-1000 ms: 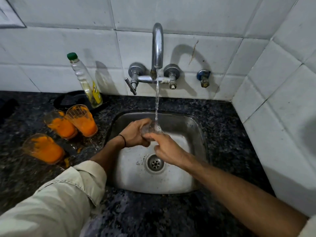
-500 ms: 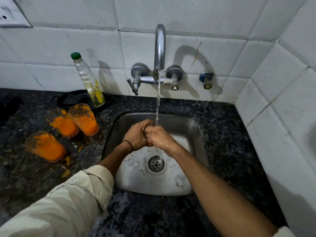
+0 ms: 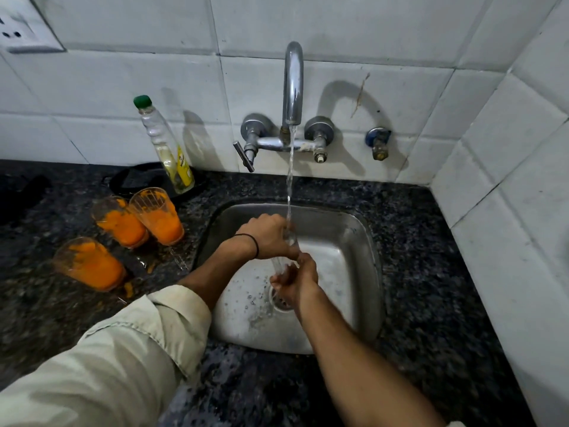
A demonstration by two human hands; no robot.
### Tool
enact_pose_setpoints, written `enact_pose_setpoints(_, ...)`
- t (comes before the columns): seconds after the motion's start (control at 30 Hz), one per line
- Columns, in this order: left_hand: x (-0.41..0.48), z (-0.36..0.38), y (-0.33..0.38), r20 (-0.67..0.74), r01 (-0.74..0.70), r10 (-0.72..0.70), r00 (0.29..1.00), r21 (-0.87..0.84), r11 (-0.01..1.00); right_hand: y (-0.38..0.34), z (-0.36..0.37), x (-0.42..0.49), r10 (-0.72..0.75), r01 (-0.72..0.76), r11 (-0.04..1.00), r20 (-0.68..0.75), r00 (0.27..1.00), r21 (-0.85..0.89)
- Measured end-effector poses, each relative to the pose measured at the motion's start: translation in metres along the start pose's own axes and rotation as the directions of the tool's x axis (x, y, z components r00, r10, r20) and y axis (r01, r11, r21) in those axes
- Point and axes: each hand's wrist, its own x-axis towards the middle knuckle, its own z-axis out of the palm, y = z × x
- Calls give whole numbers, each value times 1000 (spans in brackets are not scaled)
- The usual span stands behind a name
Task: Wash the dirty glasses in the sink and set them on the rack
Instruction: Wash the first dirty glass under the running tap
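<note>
Over the steel sink (image 3: 354, 241), my left hand (image 3: 266, 237) grips a clear glass (image 3: 288, 241) under the running water. The glass is tilted, mostly hidden by fingers and splashing water. My right hand (image 3: 297, 282) sits just below and nearer me, its fingers curled round the glass's lower end. On the dark counter to the left stand three dirty glasses smeared with orange: one nearest me (image 3: 89, 263), one in the middle (image 3: 118, 221) and one beside the sink (image 3: 158, 215).
The wall tap (image 3: 292, 84) pours a thin stream into the sink. A clear bottle with a green cap (image 3: 167, 149) stands by the wall in front of a black object (image 3: 135, 180). Orange spills (image 3: 127, 286) mark the counter. A tiled wall closes the right side.
My right hand has dropped lower and toward me, away from my left hand. The glass is now stretched between both hands under the stream.
</note>
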Motion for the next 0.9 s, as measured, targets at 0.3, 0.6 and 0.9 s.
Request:
enact_pose_setpoints(0.3,-25,36,-49,172,197,-101,980,-741,642,-32,-8,-9,-137,186,839,133,982,-511)
enact_pose_setpoints(0.6,-26,69,-56,190,148,89,978,-925,349,-57,26,-60,8,658,-539,778,629,-526)
enact_pose_setpoints(0.9,-2,71,5,-396,-115,-223,891,-671,732,-54,39,-63,-484,520,-439,681,550,-733)
